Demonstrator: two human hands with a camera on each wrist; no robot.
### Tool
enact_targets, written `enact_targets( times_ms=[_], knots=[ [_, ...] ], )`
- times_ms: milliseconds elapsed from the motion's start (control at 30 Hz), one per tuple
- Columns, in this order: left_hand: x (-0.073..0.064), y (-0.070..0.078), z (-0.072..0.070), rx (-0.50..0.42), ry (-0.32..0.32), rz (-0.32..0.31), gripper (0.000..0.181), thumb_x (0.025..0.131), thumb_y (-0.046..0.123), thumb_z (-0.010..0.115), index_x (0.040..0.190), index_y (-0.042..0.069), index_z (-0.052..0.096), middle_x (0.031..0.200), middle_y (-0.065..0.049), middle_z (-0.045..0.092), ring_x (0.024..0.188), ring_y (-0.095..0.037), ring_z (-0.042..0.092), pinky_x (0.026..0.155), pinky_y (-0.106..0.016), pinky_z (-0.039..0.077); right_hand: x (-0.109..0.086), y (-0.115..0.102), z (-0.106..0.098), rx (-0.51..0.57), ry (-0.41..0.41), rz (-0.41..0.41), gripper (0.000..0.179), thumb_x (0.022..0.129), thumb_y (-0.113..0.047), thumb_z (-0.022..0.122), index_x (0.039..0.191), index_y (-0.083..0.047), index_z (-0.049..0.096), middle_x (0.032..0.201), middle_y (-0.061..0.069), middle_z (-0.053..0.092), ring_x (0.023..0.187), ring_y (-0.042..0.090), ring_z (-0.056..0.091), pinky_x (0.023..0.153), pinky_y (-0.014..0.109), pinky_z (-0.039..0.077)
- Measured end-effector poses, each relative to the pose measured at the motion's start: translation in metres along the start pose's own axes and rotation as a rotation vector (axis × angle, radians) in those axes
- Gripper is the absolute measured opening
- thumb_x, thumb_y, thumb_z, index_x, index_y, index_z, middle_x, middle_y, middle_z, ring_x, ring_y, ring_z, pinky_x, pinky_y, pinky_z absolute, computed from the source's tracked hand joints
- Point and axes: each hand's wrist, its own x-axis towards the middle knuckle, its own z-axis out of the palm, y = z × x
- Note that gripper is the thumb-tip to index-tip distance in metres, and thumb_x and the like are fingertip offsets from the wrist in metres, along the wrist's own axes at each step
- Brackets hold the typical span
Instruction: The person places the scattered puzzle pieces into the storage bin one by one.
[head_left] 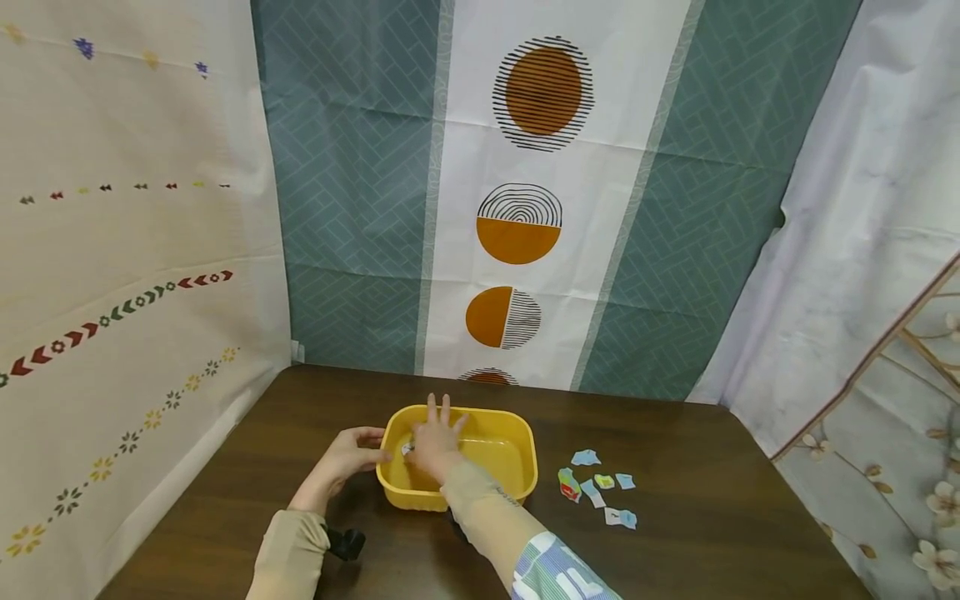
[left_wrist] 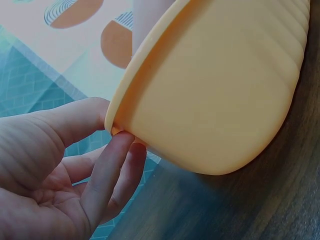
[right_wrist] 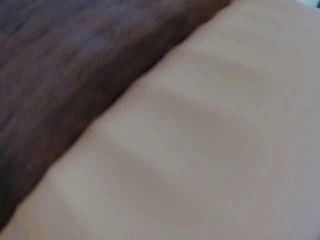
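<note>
Left wrist view, yellow basin, rim pinched in left grip

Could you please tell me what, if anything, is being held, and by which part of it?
The left grip holds the yellow basin by the rim at its left end; whether the right grip holds the small scrap beside it cannot be told.

Yel bin; dk brn table; blue/grn/red scraps; teal/wht cloth.
</note>
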Motion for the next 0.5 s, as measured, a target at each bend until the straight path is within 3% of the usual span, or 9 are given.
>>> enact_targets(
  times_ms=[333,500],
  knots=[
    [0.003,0.001,0.001,-0.011,0.015,-0.018,0.053,0.08,0.001,0.071,0.127,-0.014,0.051,0.118,-0.028,0.058,0.091,-0.021,0.065,0.079,-0.036,0.059,-0.006,0.028,-0.024,0.117,0.11,-0.025,0.053,0.079,-0.038,0.078,0.125,-0.018,0.062,0.157,0.013,0.024,0.147,0.039,0.011,0.107,0.071,0.023],
    [0.002,0.0,0.0,0.007,0.017,-0.029,0.054,0.08,0.003,0.072,0.127,-0.013,0.052,0.118,-0.027,0.059,0.092,-0.021,0.064,0.08,-0.037,0.059,-0.013,0.044,-0.039,0.174,0.15,-0.014,0.061,0.08,-0.037,0.078,0.132,-0.014,0.056,0.157,0.013,0.025,0.146,0.039,0.01,0.106,0.073,0.021]
  ],
)
